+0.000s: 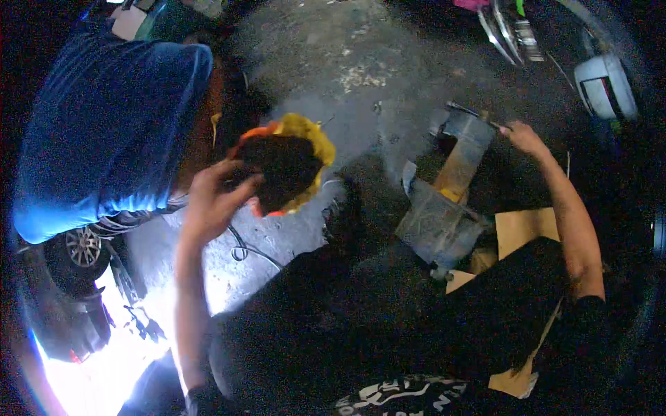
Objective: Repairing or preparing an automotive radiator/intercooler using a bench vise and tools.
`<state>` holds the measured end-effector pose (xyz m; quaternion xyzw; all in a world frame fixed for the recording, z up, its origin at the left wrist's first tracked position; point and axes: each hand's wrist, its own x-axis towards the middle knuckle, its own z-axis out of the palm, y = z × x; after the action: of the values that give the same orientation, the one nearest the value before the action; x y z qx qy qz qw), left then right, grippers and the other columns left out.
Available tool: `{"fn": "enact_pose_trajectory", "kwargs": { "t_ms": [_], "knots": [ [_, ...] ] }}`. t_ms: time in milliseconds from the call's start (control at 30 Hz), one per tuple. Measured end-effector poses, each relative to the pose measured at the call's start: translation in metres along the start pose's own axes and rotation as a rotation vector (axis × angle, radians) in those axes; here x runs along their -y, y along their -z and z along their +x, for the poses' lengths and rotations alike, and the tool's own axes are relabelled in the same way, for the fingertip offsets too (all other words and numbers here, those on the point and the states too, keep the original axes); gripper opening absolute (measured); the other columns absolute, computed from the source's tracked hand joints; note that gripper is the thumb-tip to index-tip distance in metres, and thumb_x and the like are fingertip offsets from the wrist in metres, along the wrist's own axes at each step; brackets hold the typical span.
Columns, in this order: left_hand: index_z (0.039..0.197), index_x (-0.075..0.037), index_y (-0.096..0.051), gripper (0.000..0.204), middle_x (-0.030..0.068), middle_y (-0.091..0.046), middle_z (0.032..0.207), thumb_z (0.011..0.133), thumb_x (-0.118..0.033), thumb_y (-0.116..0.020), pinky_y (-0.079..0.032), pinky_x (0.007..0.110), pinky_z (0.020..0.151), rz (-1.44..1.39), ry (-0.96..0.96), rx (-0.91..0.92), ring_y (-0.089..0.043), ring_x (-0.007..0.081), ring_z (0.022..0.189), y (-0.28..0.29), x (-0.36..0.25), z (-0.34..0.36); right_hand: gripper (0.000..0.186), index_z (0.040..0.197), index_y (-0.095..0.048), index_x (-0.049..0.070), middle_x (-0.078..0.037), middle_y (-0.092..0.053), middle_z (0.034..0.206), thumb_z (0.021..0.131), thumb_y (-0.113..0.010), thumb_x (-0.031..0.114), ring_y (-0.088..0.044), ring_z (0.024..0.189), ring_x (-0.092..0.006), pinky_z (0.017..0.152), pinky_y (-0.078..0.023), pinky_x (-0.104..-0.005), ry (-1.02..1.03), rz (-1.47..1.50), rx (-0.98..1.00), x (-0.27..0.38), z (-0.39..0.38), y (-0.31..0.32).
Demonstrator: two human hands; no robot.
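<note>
My left hand (215,197) grips a dark, roundish, soft-looking object (277,166) with ragged yellow and orange edges, held up left of centre; I cannot make out what it is. Out to the right, my right hand (520,139) is closed on a slim metal tool (475,111). The tool lies across the upper end of a worn grey metal piece (468,142) that has a rusty middle strip and stands near a wider scuffed grey piece (433,222) below it.
A co-worker in a blue shirt (104,132) is close at my left, with a car wheel (83,246) below. A black hose (243,253) lies on the concrete floor (305,48). Cardboard (524,229), chrome parts (506,35) and a grey case (603,83) are at the right.
</note>
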<state>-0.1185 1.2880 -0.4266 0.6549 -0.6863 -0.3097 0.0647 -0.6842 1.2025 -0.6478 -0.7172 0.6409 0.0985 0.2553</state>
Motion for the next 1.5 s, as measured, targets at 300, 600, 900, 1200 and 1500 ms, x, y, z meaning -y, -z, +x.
{"fn": "enact_pose_trajectory", "kwargs": {
  "t_ms": [300,600,900,1200,1500],
  "knots": [
    [0.093,-0.001,-0.065,0.032,0.0048,-0.061,0.07,0.083,-0.031,-0.067,-0.041,0.025,0.046,-0.903,0.407,0.191,-0.054,0.011,0.055,-0.165,0.114,0.066,0.064,0.124,-0.053,-0.003,-0.023,-0.056,0.124,0.092,-0.046,0.052,-0.052,0.117,-0.0371,0.099,-0.039,-0.041,-0.234,0.053,0.006,-0.02,-0.019,-0.009],
    [0.097,-0.002,-0.069,0.033,0.0101,-0.065,0.079,0.083,-0.031,-0.064,-0.049,0.03,0.062,-0.375,0.399,0.464,-0.062,0.017,0.068,-0.186,0.122,0.057,0.057,0.118,-0.058,-0.002,-0.025,-0.061,0.113,0.091,-0.053,0.047,-0.057,0.108,-0.0376,0.092,-0.043,-0.0423,-0.367,-0.103,0.078,0.005,-0.019,0.027],
    [0.093,-0.003,-0.068,0.032,0.006,-0.063,0.078,0.084,-0.033,-0.064,-0.047,0.028,0.056,-0.662,0.491,0.219,-0.057,0.0131,0.064,-0.148,0.108,0.058,0.031,0.113,-0.059,0.002,-0.011,-0.06,0.111,0.088,-0.055,0.022,-0.057,0.104,-0.0213,0.094,-0.041,-0.0328,0.187,0.544,0.058,0.107,-0.019,0.042],
    [0.102,0.002,-0.066,0.033,0.0064,-0.066,0.085,0.085,-0.026,-0.065,-0.048,0.027,0.058,-0.876,0.299,0.21,-0.06,0.0125,0.067,-0.182,0.073,0.094,0.04,0.121,-0.052,0.0,-0.024,-0.059,0.112,0.088,-0.057,0.022,-0.055,0.109,-0.0371,0.093,-0.043,-0.0435,0.38,0.095,0.12,0.252,0.035,-0.057],
    [0.1,0.003,-0.068,0.032,0.0101,-0.068,0.084,0.085,-0.024,-0.064,-0.05,0.027,0.064,-0.962,0.312,0.229,-0.062,0.0139,0.069,-0.201,0.079,0.11,0.043,0.123,-0.051,-0.002,-0.027,-0.057,0.119,0.093,-0.051,0.029,-0.055,0.109,-0.0403,0.095,-0.042,-0.0433,0.214,0.49,0.07,0.285,0.039,-0.102]
  ]
}}
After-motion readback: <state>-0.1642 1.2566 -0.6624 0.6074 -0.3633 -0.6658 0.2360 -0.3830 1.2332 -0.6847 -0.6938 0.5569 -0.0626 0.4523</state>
